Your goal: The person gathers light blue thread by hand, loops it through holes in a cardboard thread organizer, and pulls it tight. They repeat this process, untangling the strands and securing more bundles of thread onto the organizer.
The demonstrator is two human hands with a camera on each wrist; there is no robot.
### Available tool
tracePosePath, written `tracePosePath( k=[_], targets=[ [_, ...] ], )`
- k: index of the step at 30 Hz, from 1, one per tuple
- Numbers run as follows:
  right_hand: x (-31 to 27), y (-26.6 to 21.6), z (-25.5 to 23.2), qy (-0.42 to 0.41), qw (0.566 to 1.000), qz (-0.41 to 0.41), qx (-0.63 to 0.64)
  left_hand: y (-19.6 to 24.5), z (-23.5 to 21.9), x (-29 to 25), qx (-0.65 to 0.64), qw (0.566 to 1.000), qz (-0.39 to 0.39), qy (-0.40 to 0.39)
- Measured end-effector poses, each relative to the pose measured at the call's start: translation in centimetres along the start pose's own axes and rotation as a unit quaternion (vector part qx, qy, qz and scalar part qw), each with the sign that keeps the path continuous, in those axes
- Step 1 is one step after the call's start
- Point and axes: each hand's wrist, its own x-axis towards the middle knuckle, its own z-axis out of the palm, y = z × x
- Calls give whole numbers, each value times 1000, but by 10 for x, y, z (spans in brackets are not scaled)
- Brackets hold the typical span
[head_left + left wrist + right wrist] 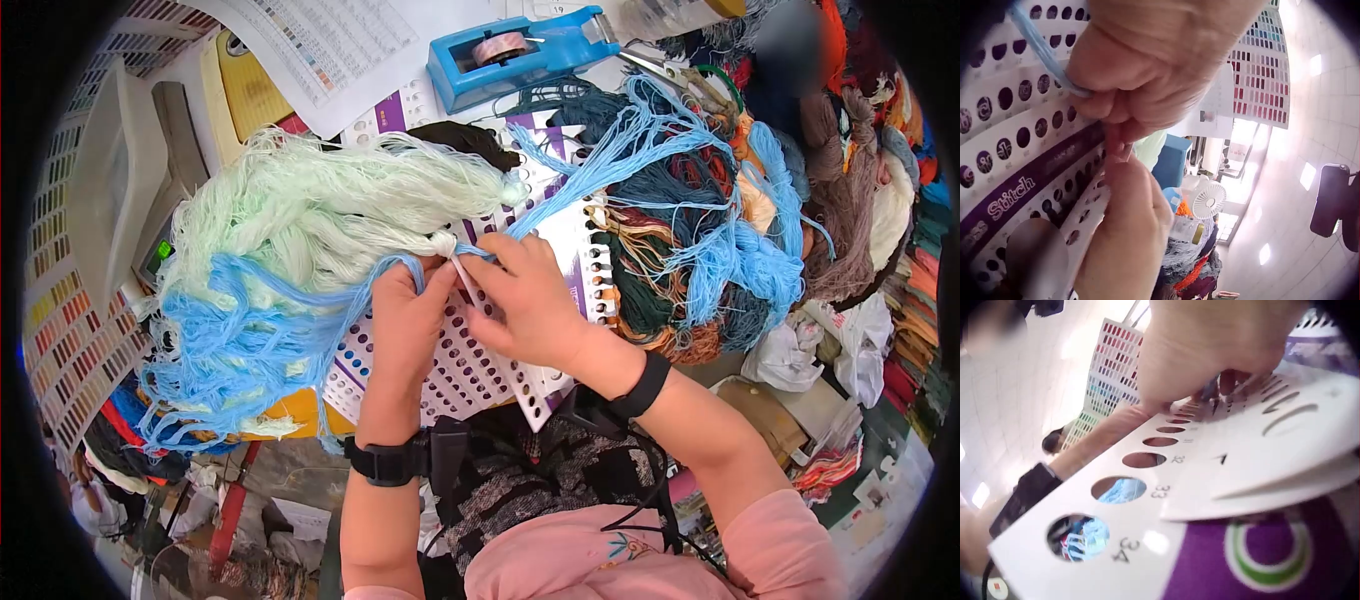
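Observation:
A white thread card (500, 345) with rows of punched holes stands between the two hands. My left hand (405, 305) pinches light blue embroidery thread (395, 262), which loops over its fingers near the card's far end. Fingers of both hands meet there, and partly hide the grip. In the left wrist view the blue strand (1041, 47) runs into the left hand (1147, 62). The right hand (530, 295) grips the card edge, its thumb along the strip; in the right wrist view it bends over the numbered card (1147, 544). A pale green skein (320, 200) lies beside the fingers.
More blue thread (230, 340) spreads at the left and another blue bundle (740, 260) at the right, over dark skeins. A blue tape dispenser (520, 60) stands at the back on printed sheets (330, 50). Further cards with holes (590, 230) lie under the hands.

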Motion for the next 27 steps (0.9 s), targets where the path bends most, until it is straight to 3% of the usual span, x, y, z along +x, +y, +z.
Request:
tracePosePath(
  k=[3, 5, 8, 9, 12, 13, 16, 18, 22, 24, 25, 27],
  targets=[
    [7, 12, 1, 17, 990, 26, 140, -4, 3, 5, 38, 999, 19, -2],
    [13, 10, -1, 27, 987, 56, 148, -9, -1, 11, 113, 993, 35, 7],
    [15, 12, -1, 33, 984, 75, 160, 7, -19, 2, 17, 999, -30, 5],
    [15, 13, -1, 35, 983, 78, 164, 9, -28, -1, -97, 995, -13, -17],
    [12, 14, 5, 55, 984, 57, 157, 13, -31, -6, -31, 998, -48, 20],
    [12, 13, 6, 42, 987, 56, 148, 8, -33, -2, 26, 998, -59, -11],
    [10, 16, 5, 22, 993, 34, 115, 1, -36, -1, -13, 999, -41, -8],
    [11, 20, 7, 37, 995, -6, 92, 11, -36, -13, -113, 990, -59, -55],
    [9, 26, 13, 14, 996, 32, 86, 26, -39, -29, -326, 925, -69, -181],
    [7, 24, 10, -13, 991, 64, 117, 22, -26, -18, -186, 966, -84, -157],
    [10, 20, 4, -14, 972, 133, 193, 18, -19, -10, -116, 979, -89, -143],
    [15, 12, -9, -16, 903, 265, 336, 1, -9, 10, 142, 980, 7, -140]
  ],
)
